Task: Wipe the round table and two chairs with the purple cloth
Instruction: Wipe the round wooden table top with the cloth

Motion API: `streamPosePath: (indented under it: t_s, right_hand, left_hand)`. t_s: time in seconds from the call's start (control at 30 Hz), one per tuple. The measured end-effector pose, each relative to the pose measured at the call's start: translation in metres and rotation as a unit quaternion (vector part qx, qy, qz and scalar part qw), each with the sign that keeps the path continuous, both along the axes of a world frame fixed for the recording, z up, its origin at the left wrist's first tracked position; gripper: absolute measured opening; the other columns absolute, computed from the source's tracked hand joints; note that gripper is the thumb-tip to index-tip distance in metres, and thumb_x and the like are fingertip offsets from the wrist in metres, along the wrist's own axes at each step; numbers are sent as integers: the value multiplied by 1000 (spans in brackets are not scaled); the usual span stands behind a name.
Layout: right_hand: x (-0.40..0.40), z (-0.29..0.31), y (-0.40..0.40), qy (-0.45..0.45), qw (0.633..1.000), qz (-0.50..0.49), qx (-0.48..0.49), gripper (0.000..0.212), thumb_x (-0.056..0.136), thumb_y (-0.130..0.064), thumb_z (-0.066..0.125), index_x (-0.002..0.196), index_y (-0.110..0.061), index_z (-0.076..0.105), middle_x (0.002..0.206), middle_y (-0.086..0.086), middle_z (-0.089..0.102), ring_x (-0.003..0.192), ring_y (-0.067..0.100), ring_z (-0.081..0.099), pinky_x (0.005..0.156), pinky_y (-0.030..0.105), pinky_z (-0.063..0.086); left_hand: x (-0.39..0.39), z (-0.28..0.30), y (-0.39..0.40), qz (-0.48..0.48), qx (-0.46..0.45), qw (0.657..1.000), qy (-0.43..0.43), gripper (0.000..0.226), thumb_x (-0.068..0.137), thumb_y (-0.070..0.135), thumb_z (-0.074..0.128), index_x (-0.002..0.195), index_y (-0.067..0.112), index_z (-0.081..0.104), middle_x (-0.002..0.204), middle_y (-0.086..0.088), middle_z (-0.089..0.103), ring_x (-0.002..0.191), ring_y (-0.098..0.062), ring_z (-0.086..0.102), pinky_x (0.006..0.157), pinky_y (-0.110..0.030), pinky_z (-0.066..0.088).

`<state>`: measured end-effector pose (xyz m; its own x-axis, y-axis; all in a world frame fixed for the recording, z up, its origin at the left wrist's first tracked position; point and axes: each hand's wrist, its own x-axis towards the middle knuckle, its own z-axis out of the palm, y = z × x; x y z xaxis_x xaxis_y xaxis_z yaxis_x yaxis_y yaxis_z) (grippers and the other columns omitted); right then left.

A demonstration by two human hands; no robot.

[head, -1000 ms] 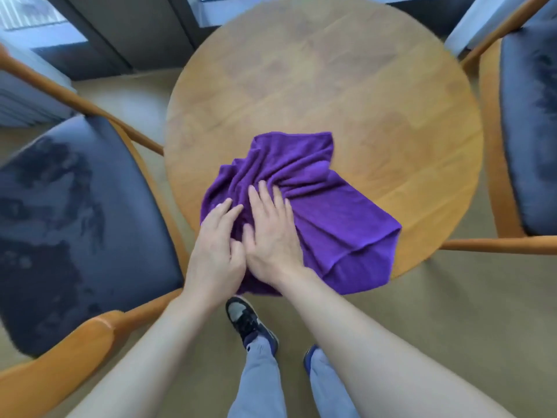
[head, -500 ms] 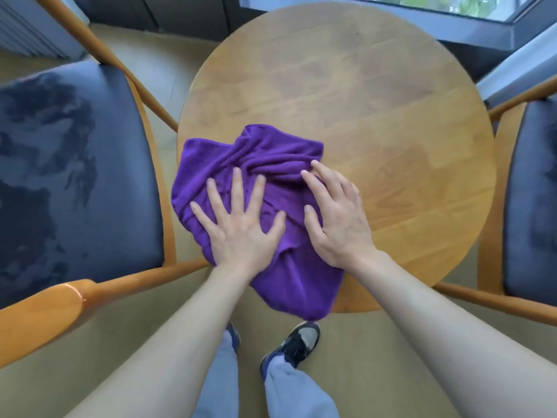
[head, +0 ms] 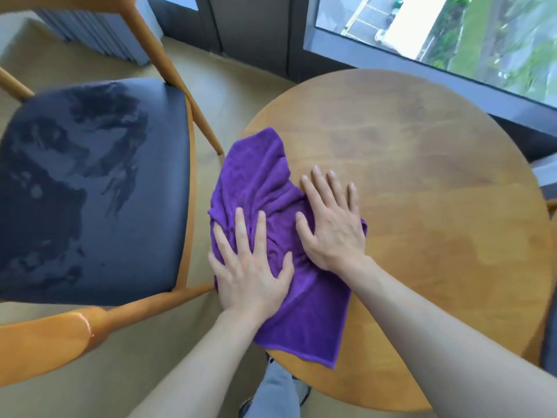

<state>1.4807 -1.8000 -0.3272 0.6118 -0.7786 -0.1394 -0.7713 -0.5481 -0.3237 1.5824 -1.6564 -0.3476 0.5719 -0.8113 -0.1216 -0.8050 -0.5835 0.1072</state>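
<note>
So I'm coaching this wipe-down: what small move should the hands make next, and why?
Probably sweep the purple cloth rightward across the round table. Both the left hand and the right hand press flat on it at the table's left edge, where part of it overhangs, while the bare wood to the right makes up most of the top.

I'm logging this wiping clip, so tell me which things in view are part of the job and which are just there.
Part of the job:
purple cloth
round table
chair on the left
left hand and right hand, both flat on the cloth

Just there:
window
radiator
shoe
</note>
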Motion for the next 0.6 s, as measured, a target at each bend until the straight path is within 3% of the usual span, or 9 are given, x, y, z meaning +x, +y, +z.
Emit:
streamPosePath:
  t_s: [0.1,0.2,0.27,0.33,0.47,0.6]
  right_hand:
    - [-5,5,-6,7,1000,14,10,70,95,-52,33,159,-24,32,170,-2,22,157,23,14,124,52,10]
    - [-7,17,-32,17,998,58,-12,61,92,-52,38,146,-26,49,154,-2,45,140,28,41,112,52,29]
    - [-1,19,-58,18,996,84,-30,59,91,-53,40,142,-24,51,146,1,49,132,31,46,110,55,31]
    - [6,17,-78,27,995,90,-27,68,92,-54,37,152,-23,42,157,4,40,143,31,36,118,58,21]
    - [1,1,-92,31,994,107,4,77,95,-55,30,164,-26,12,172,-2,7,159,23,1,126,55,-1]
    - [-7,-10,-93,-1,994,105,-12,79,94,-52,37,164,-24,12,172,-3,9,159,19,0,126,54,0]
  left_hand:
    - [4,2,-8,13,16,1000,-3,88,89,67,36,163,27,14,170,-12,10,145,-54,18,101,-67,36]
    - [14,5,-31,50,19,999,2,86,89,66,35,163,29,13,170,-11,9,141,-55,23,98,-66,40]
    - [28,6,-60,86,15,996,2,84,88,67,34,162,33,14,170,-11,11,135,-53,32,95,-62,43]
    - [48,8,-89,124,9,992,16,81,88,69,32,161,37,16,165,-13,22,124,-48,42,91,-57,46]
    - [87,10,-123,158,-2,985,63,80,86,73,25,158,40,12,127,-13,49,104,-37,54,85,-48,49]
    - [92,11,-124,163,-31,984,72,73,91,69,24,156,37,17,125,-11,55,109,-36,58,84,-48,50]
